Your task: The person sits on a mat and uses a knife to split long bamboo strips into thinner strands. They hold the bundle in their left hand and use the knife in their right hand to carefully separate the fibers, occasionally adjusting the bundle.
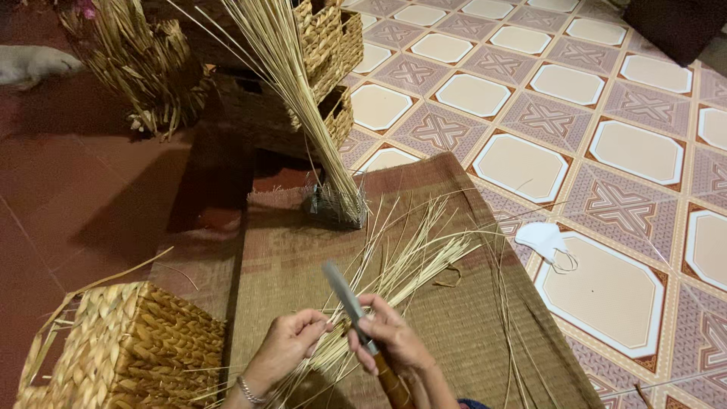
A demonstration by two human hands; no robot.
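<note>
head view. your right hand [394, 333] was closed around a knife [356, 318] with a brown wooden handle, fingers [371, 356] clamped on the grip, the grey blade angled up and to the left above the hand. your left hand [291, 344], a thin bracelet [250, 392] at its wrist, pinched thin pale straw strands [333, 341] just beside the blade, fingers together on the strands. the strands ran from between your hands up and to the right, fanning out loosely over the woven mat [469, 318] spread on the floor.

beyond your hands, near the far edge of the mat, a tall bundle of straw [291, 83] stood upright and slightly tilted, its lower end set in a small dark woven base [333, 206]. a woven basket [129, 348] of thick braided fibre sat at the lower left, just beside your left forearm, half on the mat and half on the red floor [68, 212]. further woven baskets [333, 45] were stacked at the top centre, and a shaggy heap of dried fibre [144, 68] lay to their left. to the right of the mat, a white face mask [544, 238] rested on the patterned tile floor [606, 98], well apart from both hands.
</note>
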